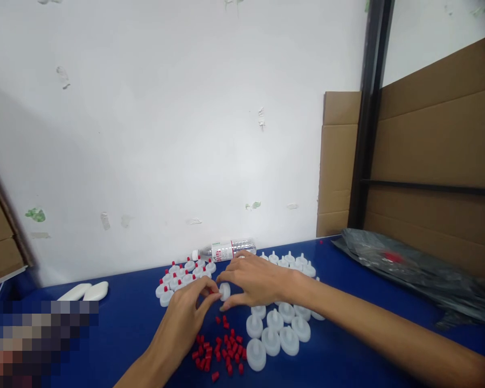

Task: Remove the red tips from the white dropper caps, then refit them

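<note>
Small red plastic tips [222, 350] are scattered loose on the blue tabletop [125, 323] just below the grip, on the camera side, apparently kept where either hand can reach them. One round white plastic cap [225, 291] is pinched between the two hands, just clear of the surface. The right hand [258, 280] is closed on it from the far side with thumb and fingers. The left hand [186, 315] is pressed to its near side with fingertips drawn together; whether a red tip is held there cannot be told. Bare white caps [272, 331] are stood in rows just right of and below the grip, while white caps fitted with red tips [181, 277] are gathered to its upper left, seemingly kept as two separate lots. A clear plastic bottle [226, 250] is laid on its side just beyond the grip.
</note>
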`<state>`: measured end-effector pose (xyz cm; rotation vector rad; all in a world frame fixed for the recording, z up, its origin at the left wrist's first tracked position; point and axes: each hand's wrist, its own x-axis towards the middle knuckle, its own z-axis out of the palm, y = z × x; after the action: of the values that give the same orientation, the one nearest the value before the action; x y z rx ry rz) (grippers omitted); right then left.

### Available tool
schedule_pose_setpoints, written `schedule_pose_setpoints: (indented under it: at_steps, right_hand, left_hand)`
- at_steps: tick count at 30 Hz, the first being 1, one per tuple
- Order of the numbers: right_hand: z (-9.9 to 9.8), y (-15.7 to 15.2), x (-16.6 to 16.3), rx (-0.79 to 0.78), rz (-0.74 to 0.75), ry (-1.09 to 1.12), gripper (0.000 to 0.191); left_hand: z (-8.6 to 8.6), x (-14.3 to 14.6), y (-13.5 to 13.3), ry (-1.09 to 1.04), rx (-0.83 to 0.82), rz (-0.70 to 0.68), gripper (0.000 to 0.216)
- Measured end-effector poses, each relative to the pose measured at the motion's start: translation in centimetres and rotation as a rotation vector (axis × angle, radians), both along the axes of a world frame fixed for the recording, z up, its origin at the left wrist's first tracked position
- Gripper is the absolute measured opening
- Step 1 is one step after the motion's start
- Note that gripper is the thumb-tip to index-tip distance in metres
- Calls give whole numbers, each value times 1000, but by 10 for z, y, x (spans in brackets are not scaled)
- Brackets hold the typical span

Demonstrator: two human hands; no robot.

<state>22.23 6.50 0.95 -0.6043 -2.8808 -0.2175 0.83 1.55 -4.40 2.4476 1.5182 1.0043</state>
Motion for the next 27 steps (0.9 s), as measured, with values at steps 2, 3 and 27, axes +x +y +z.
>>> schedule_pose_setpoints:
  at_steps: [2, 3, 27]
  right_hand:
    - [2, -4, -3, 36, -4, 31, 42]
    - [3, -6, -3, 54, -7, 52, 39]
    - [33, 51, 60, 266, -214, 303, 26]
  left_hand:
    - [2, -1, -1, -25, 55, 25, 20]
    - [2, -2, -1, -32, 83, 41, 23]
    - [16, 10, -10, -325, -369, -111, 54]
